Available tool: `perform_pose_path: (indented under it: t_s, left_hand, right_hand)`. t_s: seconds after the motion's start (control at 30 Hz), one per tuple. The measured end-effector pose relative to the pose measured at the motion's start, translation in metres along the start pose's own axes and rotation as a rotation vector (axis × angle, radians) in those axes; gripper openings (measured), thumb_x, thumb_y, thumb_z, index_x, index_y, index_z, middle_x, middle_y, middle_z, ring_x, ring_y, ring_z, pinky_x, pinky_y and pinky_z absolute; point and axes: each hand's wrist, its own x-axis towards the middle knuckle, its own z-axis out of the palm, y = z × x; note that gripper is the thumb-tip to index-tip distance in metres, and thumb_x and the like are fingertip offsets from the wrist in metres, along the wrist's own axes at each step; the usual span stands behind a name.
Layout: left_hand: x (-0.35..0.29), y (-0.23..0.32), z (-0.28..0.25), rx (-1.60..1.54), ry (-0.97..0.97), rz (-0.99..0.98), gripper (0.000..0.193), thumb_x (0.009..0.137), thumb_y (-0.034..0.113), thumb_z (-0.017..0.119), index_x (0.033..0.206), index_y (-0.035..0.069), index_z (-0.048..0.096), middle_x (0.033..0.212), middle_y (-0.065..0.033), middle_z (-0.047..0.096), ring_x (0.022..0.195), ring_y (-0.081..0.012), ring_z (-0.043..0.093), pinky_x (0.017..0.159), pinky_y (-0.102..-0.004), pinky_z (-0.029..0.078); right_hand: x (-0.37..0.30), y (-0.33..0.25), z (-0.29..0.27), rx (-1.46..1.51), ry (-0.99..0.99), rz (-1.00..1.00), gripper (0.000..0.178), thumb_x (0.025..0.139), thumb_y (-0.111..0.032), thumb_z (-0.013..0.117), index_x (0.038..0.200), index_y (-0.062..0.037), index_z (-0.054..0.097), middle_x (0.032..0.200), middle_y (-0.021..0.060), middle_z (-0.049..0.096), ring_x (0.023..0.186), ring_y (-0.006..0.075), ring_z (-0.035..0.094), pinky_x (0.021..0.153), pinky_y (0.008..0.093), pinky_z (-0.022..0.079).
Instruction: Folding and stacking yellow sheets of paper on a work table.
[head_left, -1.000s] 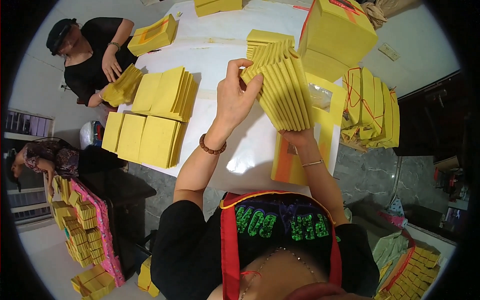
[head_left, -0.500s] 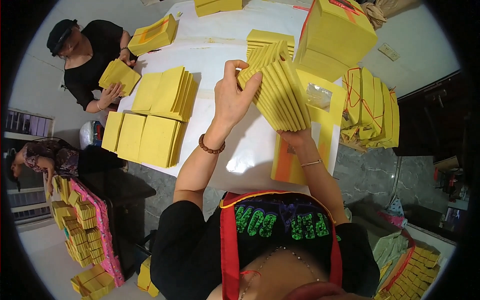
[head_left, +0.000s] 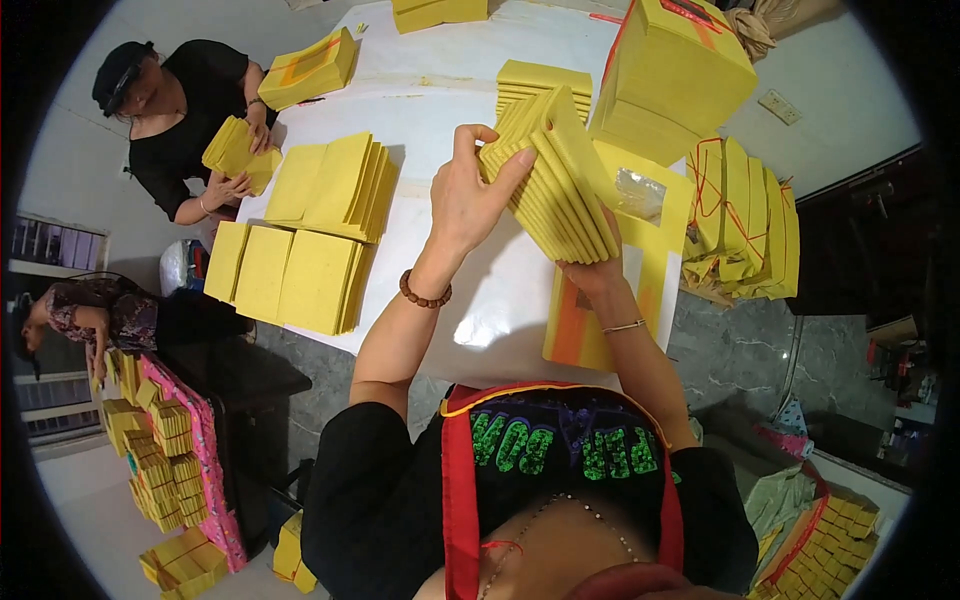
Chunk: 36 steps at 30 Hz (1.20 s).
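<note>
A thick bundle of folded yellow paper [head_left: 560,185] is held up over the table, its rounded folds fanned in a slant toward me. My left hand [head_left: 470,195] grips its upper left side, thumb lying across the folds and fingers curled at the far side. At the lower right end, my right hand [head_left: 598,275] supports the bundle from beneath and behind; most of its fingers are hidden by the paper. Just beyond the bundle lies another pile of folded yellow paper [head_left: 545,75]. Below my right wrist is a flat yellow sheet with an orange band [head_left: 572,335].
Stacks of yellow paper [head_left: 300,270] cover the left of the white table [head_left: 420,120]. A tall yellow block [head_left: 675,85] stands at the far right. One co-worker [head_left: 190,130] handles paper at far left; another person [head_left: 105,310] is beside a pink-covered table [head_left: 205,450].
The bundle in my hands has turned slightly, and fingers of my right hand now show along its right side. At far left, the co-worker's paper has shifted and bent open.
</note>
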Motion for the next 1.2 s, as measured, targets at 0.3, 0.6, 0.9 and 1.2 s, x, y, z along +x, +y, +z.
perform_pose_path:
  t_s: [0.3, 0.6, 0.9, 1.2]
  left_hand:
    - [-0.004, -0.06, -0.02, -0.571, -0.331, -0.23, 0.073, 0.086, 0.052, 0.049, 0.135, 0.006, 0.023, 0.117, -0.0117, 0.044, 0.108, -0.0199, 0.042, 0.093, -0.035, 0.033]
    - [0.011, -0.114, -0.036, -0.528, -0.365, -0.018, 0.123, 0.06, 0.013, 0.081, 0.141, 0.008, -0.011, 0.141, -0.0167, 0.025, 0.131, -0.0261, 0.024, 0.105, -0.0359, 0.026]
    - [0.019, -0.189, -0.008, -0.376, -0.353, -0.133, 0.095, 0.062, 0.006, 0.078, 0.135, 0.005, 0.018, 0.129, -0.0124, 0.04, 0.123, -0.022, 0.036, 0.102, -0.0337, 0.033]
    - [0.042, -0.183, -0.003, -0.746, -0.325, -0.372, 0.072, 0.067, 0.004, 0.069, 0.125, 0.003, 0.027, 0.119, -0.0102, 0.046, 0.113, -0.019, 0.044, 0.094, -0.0322, 0.038]
  right_hand:
    - [-0.008, -0.02, 0.017, -0.555, 0.204, -0.233, 0.048, 0.081, -0.02, 0.061, 0.122, -0.0051, 0.04, 0.11, 0.0068, 0.053, 0.098, 0.0169, 0.056, 0.081, 0.0312, 0.05]
    - [0.051, -0.04, 0.039, -1.337, -0.163, -0.285, 0.074, 0.067, -0.007, 0.076, 0.127, -0.0046, 0.032, 0.118, 0.0094, 0.048, 0.112, 0.022, 0.047, 0.095, 0.0316, 0.039]
    - [0.131, -0.05, -0.051, -1.633, -0.26, 0.135, 0.091, 0.062, -0.012, 0.08, 0.133, -0.0043, 0.025, 0.124, 0.0113, 0.048, 0.118, 0.021, 0.042, 0.099, 0.0321, 0.035]
    - [0.138, -0.054, -0.01, -1.32, -0.155, 0.249, 0.089, 0.065, -0.008, 0.076, 0.137, -0.005, 0.023, 0.126, 0.0072, 0.044, 0.119, 0.0189, 0.041, 0.099, 0.0323, 0.034]
